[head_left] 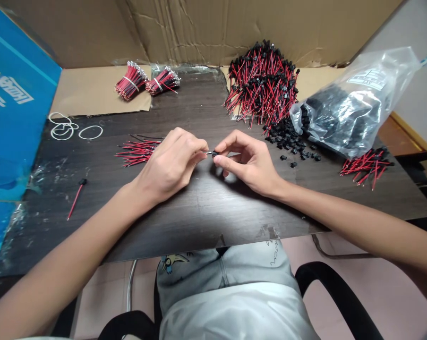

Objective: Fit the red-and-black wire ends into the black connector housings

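Note:
Between thumb and fingers, my right hand (251, 163) pinches a small black connector housing (215, 154). My left hand (174, 158) is closed on a wire, of which only the thin metal terminal (209, 152) shows at the fingertips. That terminal points at the housing; whether it has entered cannot be made out. Partly hidden behind my left hand lies a loose pile of red and black wires (139, 151). To the right of my right hand, several loose black housings (293, 141) are scattered on the dark table (213, 212).
Two banded wire bundles (131, 81) lie at the back left. A large heap of wires with housings (263, 82) is at the back, beside a clear plastic bag (355, 111) of housings. A smaller wire pile (367, 166), rubber bands (63, 127) and one red wire (76, 200) also lie there.

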`<action>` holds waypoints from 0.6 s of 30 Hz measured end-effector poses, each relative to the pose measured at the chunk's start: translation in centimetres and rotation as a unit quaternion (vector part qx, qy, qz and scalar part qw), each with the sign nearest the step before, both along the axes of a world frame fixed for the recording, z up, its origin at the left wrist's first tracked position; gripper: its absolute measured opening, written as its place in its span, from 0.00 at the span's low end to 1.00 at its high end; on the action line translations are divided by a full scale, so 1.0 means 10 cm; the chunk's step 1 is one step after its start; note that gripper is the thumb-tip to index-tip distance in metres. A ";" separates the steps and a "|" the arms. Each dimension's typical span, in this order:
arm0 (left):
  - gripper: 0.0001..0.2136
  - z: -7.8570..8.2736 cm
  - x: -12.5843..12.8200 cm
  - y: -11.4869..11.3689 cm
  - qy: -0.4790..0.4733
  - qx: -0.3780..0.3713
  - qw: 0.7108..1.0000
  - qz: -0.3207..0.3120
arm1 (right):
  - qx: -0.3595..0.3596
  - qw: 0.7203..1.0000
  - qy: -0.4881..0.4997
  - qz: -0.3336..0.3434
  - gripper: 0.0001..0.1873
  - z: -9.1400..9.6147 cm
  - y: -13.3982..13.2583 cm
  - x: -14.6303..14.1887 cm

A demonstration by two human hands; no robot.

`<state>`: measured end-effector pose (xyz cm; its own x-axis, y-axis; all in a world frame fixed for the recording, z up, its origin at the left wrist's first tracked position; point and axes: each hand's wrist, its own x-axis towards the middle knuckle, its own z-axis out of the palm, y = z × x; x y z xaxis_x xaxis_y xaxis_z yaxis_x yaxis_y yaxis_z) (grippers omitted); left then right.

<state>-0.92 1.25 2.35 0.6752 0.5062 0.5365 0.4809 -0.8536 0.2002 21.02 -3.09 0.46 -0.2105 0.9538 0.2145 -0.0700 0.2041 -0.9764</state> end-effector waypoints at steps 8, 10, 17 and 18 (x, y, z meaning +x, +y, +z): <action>0.06 -0.02 0.00 0.00 -0.006 0.033 0.999 -0.018 | -0.035 0.998 0.046 0.027 0.26 0.04 0.06 -0.02; 0.06 -0.04 -0.01 0.02 -0.009 0.054 0.998 -0.024 | -0.040 0.997 0.055 0.041 0.26 0.03 0.08 -0.02; 0.07 -0.06 -0.02 0.05 -0.041 0.137 0.987 -0.077 | -0.069 0.992 0.093 0.059 0.25 0.02 0.11 -0.01; 0.07 -0.05 -0.02 0.05 -0.039 0.141 0.986 -0.078 | -0.072 0.991 0.098 0.060 0.25 0.02 0.11 -0.01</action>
